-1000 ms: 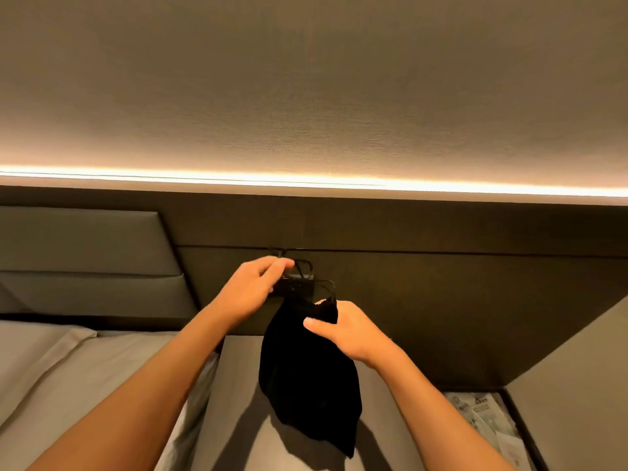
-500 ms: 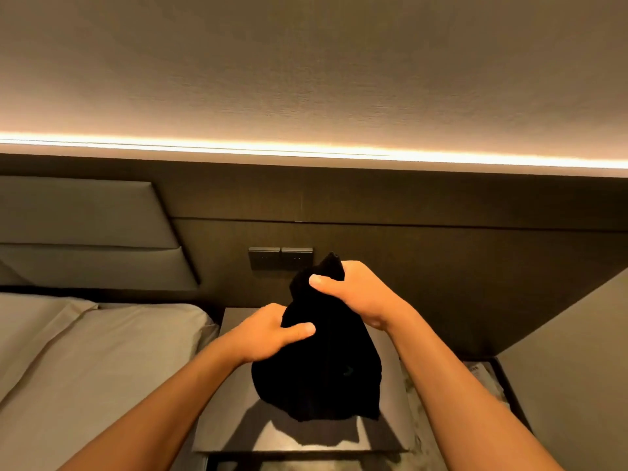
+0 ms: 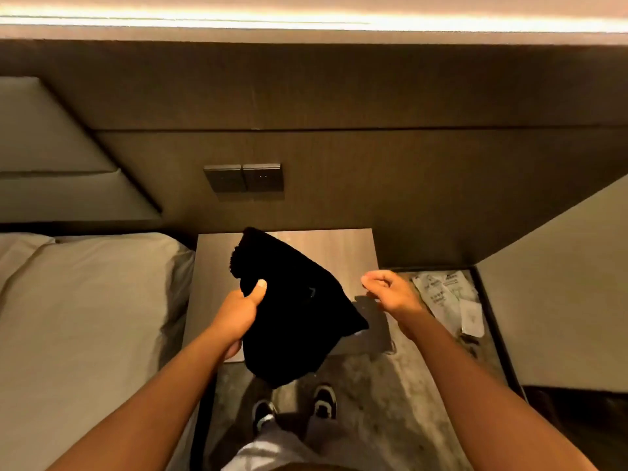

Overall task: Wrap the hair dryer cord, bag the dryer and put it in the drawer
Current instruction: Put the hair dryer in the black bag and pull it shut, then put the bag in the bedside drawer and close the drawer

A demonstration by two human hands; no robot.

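Here, from the head view: soft, matte black bag (image 3: pixel 292 314), bulging and roughly triangular, held in the air over the smooth wood-grain nightstand (image 3: pixel 339 246). Gripped at its left edge by the left hand (image 3: pixel 238 314), thumb pressed flat on the cloth. Right hand (image 3: pixel 390 294) apart from the bag, empty, fingers loosely curled. Beside the nightstand, rumpled pale bed (image 3: pixel 85 317); below, speckled carpet (image 3: pixel 373 385) and two dark shoes (image 3: pixel 324 401).

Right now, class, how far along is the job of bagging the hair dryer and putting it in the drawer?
Done, apparently: the black bag bulges, so the dryer seems inside, though neither it nor its cord shows. In hand: the left hand grips the bag above the nightstand; the right hand is free and loosely curled. Left: stowing it; no open drawer is visible.
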